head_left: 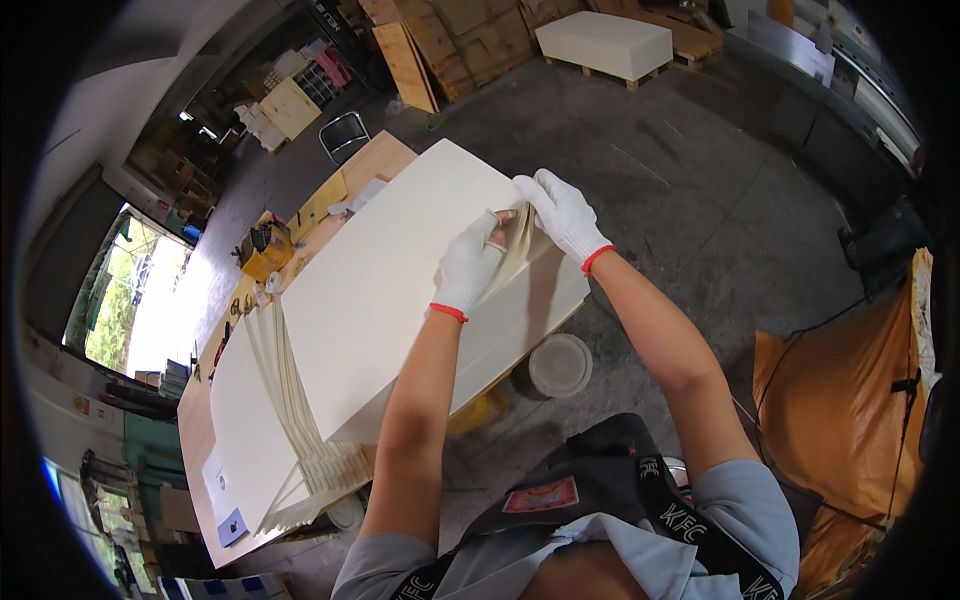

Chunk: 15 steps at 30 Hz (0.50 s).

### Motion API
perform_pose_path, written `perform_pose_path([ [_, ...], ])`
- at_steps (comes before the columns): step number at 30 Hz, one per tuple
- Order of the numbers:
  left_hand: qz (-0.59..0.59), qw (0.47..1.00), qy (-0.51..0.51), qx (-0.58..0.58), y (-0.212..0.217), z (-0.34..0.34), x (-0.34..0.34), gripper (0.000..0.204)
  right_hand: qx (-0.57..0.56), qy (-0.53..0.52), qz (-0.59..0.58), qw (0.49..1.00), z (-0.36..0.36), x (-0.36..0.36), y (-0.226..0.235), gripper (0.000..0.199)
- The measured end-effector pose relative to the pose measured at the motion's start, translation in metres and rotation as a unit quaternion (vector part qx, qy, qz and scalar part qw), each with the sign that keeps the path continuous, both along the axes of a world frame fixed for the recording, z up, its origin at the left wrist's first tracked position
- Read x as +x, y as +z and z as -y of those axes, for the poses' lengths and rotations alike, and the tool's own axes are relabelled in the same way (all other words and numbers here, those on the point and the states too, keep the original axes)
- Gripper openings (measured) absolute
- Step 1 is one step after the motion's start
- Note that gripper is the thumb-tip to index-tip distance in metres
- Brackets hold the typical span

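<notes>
At the far left, a fanned pile of cream sheets point(300, 440) lies on the wooden table point(195, 440). Next to it sits the big paper stack point(400, 290). The gloved left hand point(468, 265) pinches a few lifted sheets at the stack's far corner; just beside it, the gloved right hand point(565, 215) grips the same corner from above.

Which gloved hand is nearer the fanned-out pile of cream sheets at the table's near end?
Left. The left hand sits on the big cream paper stack, closer to the fanned cream sheets; the right hand is farther, at the stack's far corner.
</notes>
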<state>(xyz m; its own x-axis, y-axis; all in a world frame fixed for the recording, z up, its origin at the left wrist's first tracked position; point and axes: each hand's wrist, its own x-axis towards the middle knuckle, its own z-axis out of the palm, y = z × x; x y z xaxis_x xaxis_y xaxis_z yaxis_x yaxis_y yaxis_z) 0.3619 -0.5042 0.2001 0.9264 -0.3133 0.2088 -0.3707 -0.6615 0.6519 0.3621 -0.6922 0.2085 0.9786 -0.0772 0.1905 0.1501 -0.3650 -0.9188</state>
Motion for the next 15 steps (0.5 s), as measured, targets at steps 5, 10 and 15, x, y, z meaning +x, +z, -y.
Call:
perform_pose_path([
  [5, 0.032, 0.999, -0.017, 0.011, 0.009, 0.005, -0.008, 0.042, 0.019, -0.041, 0.036, 0.998, -0.003, -0.002, -0.015, 0.053],
  [10, -0.002, 1.000, 0.000, 0.015, 0.016, 0.008, -0.012, 0.047, 0.028, -0.044, 0.050, 0.997, -0.001, 0.001, -0.024, 0.052],
  [15, -0.017, 1.000, 0.003, 0.001, 0.015, 0.007, -0.011, 0.047, 0.031, -0.042, 0.052, 0.997, -0.001, 0.002, -0.027, 0.051],
])
